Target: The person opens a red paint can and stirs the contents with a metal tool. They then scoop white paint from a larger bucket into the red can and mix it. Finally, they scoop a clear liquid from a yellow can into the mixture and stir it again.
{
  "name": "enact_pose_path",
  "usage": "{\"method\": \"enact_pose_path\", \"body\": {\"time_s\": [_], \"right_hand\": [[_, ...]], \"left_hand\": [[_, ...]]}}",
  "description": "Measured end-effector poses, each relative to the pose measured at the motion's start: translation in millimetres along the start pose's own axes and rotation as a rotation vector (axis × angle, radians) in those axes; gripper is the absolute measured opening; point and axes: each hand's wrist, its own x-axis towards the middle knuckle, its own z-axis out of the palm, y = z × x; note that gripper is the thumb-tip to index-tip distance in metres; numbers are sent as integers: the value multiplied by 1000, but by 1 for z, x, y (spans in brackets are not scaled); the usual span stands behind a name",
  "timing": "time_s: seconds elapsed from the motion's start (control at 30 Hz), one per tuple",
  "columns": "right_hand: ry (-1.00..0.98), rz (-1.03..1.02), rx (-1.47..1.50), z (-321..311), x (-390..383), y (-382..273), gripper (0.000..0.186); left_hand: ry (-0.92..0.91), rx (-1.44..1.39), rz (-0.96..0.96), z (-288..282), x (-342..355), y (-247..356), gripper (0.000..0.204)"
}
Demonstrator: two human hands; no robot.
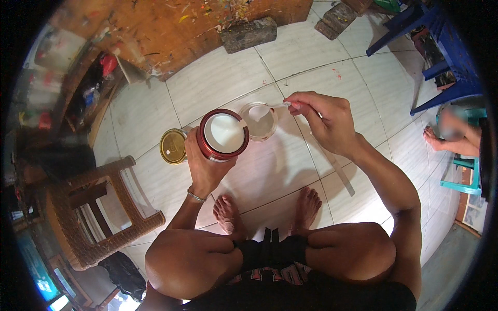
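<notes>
My left hand (205, 168) grips a red tin (218, 150) with white liquid (225, 132) inside and a white smear on its rim. Just right of it sits a clear round container (262, 132) on the tiles. My right hand (324, 119) pinches a small pale utensil (287, 103) at the container's right edge; its far end is hard to make out. A gold round lid (173, 146) lies left of the tin. A long pale strip (337, 171) lies on the floor below my right hand.
A brown woven stool (124, 228) stands at left, near a cluttered wooden shelf (88, 90). A paint-spotted board (176, 31) and worn blocks (249, 33) are ahead. Blue chairs (448, 54) stand at right, beside another person's legs (461, 140) and a teal stool (461, 179).
</notes>
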Motion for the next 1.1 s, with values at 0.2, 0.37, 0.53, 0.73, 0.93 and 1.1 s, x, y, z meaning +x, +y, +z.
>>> {"method": "enact_pose_path", "body": {"time_s": [0.2, 0.37, 0.53, 0.73, 0.93, 1.1], "right_hand": [[-39, -177, -111, -8, -1, -9, 25], [-51, -172, -141, -15, 0, -17, 24], [11, -226, -134, -18, 2, -24, 19], [94, -242, -123, -23, 3, -33, 16], [124, -144, -71, -23, -1, -31, 15], [195, 244, 177, -11, -5, -4, 18]], "left_hand": [[-9, 9, 5, 0, -2, -3, 105], [2, 22, 13, -1, -1, 0, 106], [4, 9, -2, -2, 0, 3, 107], [8, -23, 8, 2, 0, 0, 105], [5, -44, -4, 1, 1, 2, 106], [-11, -30, 12, 1, 1, -1, 107]]}}
